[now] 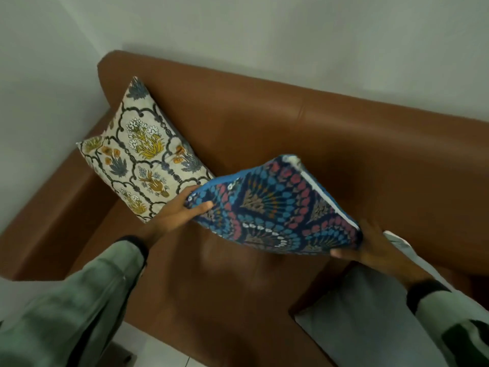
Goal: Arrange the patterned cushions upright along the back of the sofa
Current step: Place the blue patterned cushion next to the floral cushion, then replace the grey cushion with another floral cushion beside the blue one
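A cream cushion (143, 154) with a yellow and grey floral print stands upright in the left corner of the brown leather sofa (304, 128), leaning on the backrest. I hold a dark blue cushion (275, 207) with a red and blue fan pattern above the seat, tilted, its white zip edge facing right. My left hand (180, 210) grips its left corner. My right hand (370, 245) grips its lower right corner.
A plain grey cushion (370, 308) lies flat on the seat at the lower right, under my right forearm. Pale walls rise behind and left of the sofa. The sofa's left armrest (60, 213) runs beside the cream cushion. White floor tiles (148, 348) show at the bottom.
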A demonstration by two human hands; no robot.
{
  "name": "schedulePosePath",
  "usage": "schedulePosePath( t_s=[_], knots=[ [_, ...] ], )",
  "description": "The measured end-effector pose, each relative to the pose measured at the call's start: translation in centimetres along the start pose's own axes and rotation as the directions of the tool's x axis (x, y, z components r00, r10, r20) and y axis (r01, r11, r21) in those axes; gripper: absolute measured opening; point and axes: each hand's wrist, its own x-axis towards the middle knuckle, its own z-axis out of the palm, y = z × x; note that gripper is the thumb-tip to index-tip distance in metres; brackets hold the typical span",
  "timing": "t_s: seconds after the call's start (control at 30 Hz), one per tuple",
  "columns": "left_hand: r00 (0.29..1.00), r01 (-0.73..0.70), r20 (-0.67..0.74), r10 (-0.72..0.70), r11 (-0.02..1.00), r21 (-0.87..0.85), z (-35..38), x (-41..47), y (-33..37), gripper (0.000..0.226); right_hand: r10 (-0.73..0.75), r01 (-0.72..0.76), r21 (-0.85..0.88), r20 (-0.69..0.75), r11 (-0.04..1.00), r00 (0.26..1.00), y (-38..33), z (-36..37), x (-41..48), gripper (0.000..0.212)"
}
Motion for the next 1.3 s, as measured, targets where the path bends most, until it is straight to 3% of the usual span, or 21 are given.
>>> schedulePosePath(
  t_s=[0.07,0.13,0.23,0.4,0.63,0.73,0.83,0.9,0.97,1.03,1.13,1.2,1.3],
  knots=[
    [0.995,-0.091,0.057,0.085,0.989,0.118,0.6,1.4,1.5,0.081,-0.008,0.016,0.060,-0.121,0.998,0.993,0.1,1.1,0.9,0.073],
    [0.989,-0.147,0.010,0.150,0.951,0.272,0.6,2.7,2.5,0.096,0.017,0.012,0.140,-0.207,0.990,0.978,0.2,1.6,1.4,0.068],
    [0.975,-0.129,-0.130,0.179,0.937,0.325,-1.1,4.9,3.5,0.087,0.069,-0.019,0.181,-0.272,0.983,0.960,0.2,1.1,2.2,0.065],
    [0.986,-0.118,-0.069,0.154,0.923,0.367,-2.4,7.9,3.8,0.085,0.109,-0.058,0.174,-0.300,0.983,0.948,-0.7,1.5,4.3,0.038],
    [0.970,-0.134,-0.121,0.209,0.884,0.449,-1.9,8.5,0.3,0.090,0.100,-0.028,0.210,-0.340,0.977,0.935,-0.5,3.6,6.0,0.043],
    [0.934,-0.066,-0.235,0.267,0.780,0.622,-0.9,7.6,-1.2,0.092,0.093,-0.040,0.156,-0.347,0.987,0.933,-1.1,3.6,6.1,0.059],
    [0.831,-0.065,-0.353,0.430,0.705,0.706,1.0,5.5,-1.9,0.081,0.098,-0.087,0.048,-0.355,0.995,0.930,-0.4,3.6,5.0,0.096],
    [0.763,-0.109,-0.364,0.535,0.661,0.743,3.0,3.9,-2.0,0.068,0.129,-0.134,0.014,-0.396,0.991,0.909,0.9,3.4,3.7,0.102],
    [0.730,-0.184,-0.325,0.601,0.631,0.753,5.4,2.2,-2.2,0.056,0.122,-0.153,-0.030,-0.456,0.988,0.881,2.4,3.4,2.5,0.097],
    [0.755,-0.286,-0.199,0.625,0.587,0.758,9.5,0.1,-2.3,0.051,0.151,-0.196,-0.051,-0.461,0.979,0.875,4.9,3.0,0.5,0.084],
    [0.809,-0.424,0.079,0.583,0.484,0.766,16.8,-3.2,-3.1,0.058,0.216,-0.306,-0.192,-0.382,0.933,0.899,10.2,1.8,-2.9,0.064],
    [0.808,-0.474,0.190,0.557,0.425,0.771,21.9,-5.1,-3.5,0.048,0.250,-0.352,-0.362,-0.300,0.863,0.921,14.3,0.0,-5.5,0.065],
    [0.863,-0.457,0.237,0.445,0.491,0.742,29.0,-7.2,-3.3,0.044,0.313,-0.386,-0.520,-0.226,0.762,0.922,21.4,-4.1,-9.0,0.072]
  ],
)
